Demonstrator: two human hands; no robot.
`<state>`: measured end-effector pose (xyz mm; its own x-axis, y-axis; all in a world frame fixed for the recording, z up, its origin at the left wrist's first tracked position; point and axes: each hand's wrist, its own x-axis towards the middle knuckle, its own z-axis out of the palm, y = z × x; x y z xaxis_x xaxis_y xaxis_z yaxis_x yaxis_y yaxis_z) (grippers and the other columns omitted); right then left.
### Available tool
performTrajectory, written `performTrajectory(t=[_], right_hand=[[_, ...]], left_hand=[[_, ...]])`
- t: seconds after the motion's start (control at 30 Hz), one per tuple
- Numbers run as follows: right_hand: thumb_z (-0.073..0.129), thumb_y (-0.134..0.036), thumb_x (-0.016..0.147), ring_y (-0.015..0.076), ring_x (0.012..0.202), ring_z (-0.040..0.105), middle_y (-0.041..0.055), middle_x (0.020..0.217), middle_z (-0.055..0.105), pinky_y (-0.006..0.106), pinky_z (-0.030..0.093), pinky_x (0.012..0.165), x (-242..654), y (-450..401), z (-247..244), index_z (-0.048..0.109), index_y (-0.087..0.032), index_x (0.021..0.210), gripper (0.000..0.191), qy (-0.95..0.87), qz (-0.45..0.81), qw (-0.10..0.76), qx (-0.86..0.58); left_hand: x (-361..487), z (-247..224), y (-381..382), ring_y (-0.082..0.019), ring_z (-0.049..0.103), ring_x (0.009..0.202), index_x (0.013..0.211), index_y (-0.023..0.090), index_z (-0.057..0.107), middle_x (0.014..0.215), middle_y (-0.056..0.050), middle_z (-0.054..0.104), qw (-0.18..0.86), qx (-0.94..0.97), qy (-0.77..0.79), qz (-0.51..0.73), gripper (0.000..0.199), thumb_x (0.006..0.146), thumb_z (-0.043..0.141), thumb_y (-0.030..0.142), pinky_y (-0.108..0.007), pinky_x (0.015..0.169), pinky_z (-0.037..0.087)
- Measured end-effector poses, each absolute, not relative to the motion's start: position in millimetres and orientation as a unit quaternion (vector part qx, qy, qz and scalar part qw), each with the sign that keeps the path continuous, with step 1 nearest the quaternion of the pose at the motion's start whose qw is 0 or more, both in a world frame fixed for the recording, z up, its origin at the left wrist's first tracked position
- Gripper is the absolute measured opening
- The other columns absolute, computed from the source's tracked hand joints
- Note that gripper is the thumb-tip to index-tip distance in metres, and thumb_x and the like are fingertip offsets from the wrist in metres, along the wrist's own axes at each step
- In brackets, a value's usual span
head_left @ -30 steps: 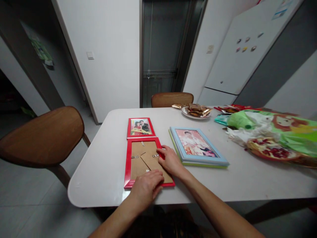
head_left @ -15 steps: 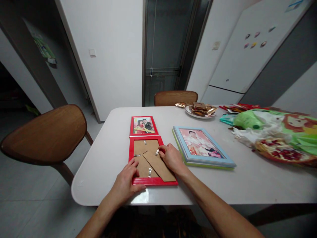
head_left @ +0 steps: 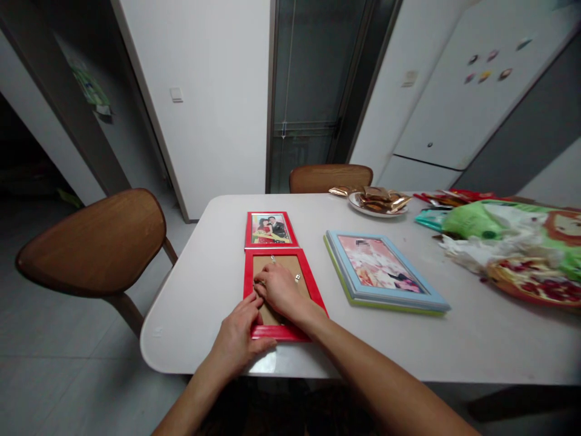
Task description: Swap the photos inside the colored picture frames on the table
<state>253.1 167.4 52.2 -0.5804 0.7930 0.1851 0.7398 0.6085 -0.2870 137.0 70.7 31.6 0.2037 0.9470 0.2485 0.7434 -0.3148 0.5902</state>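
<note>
A red picture frame (head_left: 314, 289) lies face down on the table, its brown backing board (head_left: 258, 264) upward. My left hand (head_left: 233, 336) holds the frame at its near left corner, thumb along the near edge and fingers over the left side. My right hand (head_left: 284, 293) reaches across the backing, its bent fingertips on the clip spot at the left side; the clip there is covered. Small metal clips show at the far side (head_left: 273, 258) and the right side (head_left: 297, 278). My right hand and forearm hide the stand flap. A second red frame (head_left: 293, 229), photo up, touches the far edge.
A stack of frames with a light blue one (head_left: 385, 293) on top lies to the right. Beyond are a plate (head_left: 379, 213) of gold-wrapped packets, a green bag (head_left: 476, 219) and opened fruit (head_left: 535, 281). Wooden chairs (head_left: 97, 242) (head_left: 331, 177) stand left and behind the table (head_left: 190, 303).
My right hand has moved left across the backing, from the right clip to the left one. My left hand stays on the frame's near left corner. The view has shifted slightly.
</note>
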Motion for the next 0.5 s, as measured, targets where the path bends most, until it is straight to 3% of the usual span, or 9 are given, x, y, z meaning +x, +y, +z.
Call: performTrajectory(t=[0.1, 0.27, 0.4, 0.5], right_hand=[[0.045, -0.024, 0.078, 0.0148, 0.071, 0.049, 0.0078, 0.079, 0.058, 0.025, 0.033, 0.061, 244.8, 177.4, 45.6, 0.063, -0.015, 0.075, 0.021, -0.867, 0.072, 0.164, -0.466], [0.045, -0.022, 0.078, 0.0157, 0.078, 0.049, 0.0081, 0.082, 0.059, 0.026, 0.035, 0.069, 251.6, 179.3, 43.0, 0.063, -0.015, 0.076, 0.019, -0.87, 0.108, 0.197, -0.438], [0.044, -0.018, 0.078, 0.015, 0.089, 0.049, 0.0077, 0.097, 0.057, 0.027, 0.036, 0.08, 281.7, 164.8, 55.0, 0.061, -0.017, 0.094, 0.024, -0.896, 0.184, 0.204, -0.349], [0.049, -0.013, 0.071, 0.0178, 0.102, 0.044, 0.007, 0.11, 0.051, 0.033, 0.032, 0.089, 307.0, 152.2, 63.8, 0.063, -0.02, 0.093, 0.027, -0.909, 0.222, 0.152, -0.317]], left_hand=[[136.6, 31.0, 71.0, -0.024, 0.038, 0.117, 0.067, 0.019, 0.049, 0.12, -0.012, 0.05, 0.174, 0.756, 0.559, 0.292, 0.025, 0.058, 0.069, 0.03, -0.037, 0.093, 0.036], [136.4, 30.8, 70.3, -0.024, 0.037, 0.118, 0.067, 0.019, 0.049, 0.12, -0.013, 0.05, 0.177, 0.752, 0.567, 0.287, 0.025, 0.057, 0.069, 0.03, -0.037, 0.093, 0.036], [136.9, 31.3, 69.3, -0.024, 0.036, 0.118, 0.068, 0.019, 0.049, 0.119, -0.014, 0.051, 0.185, 0.751, 0.566, 0.286, 0.025, 0.058, 0.069, 0.03, -0.038, 0.094, 0.035], [136.9, 31.2, 69.1, -0.023, 0.037, 0.118, 0.069, 0.019, 0.05, 0.118, -0.013, 0.051, 0.187, 0.749, 0.566, 0.288, 0.024, 0.058, 0.069, 0.029, -0.038, 0.094, 0.035]])
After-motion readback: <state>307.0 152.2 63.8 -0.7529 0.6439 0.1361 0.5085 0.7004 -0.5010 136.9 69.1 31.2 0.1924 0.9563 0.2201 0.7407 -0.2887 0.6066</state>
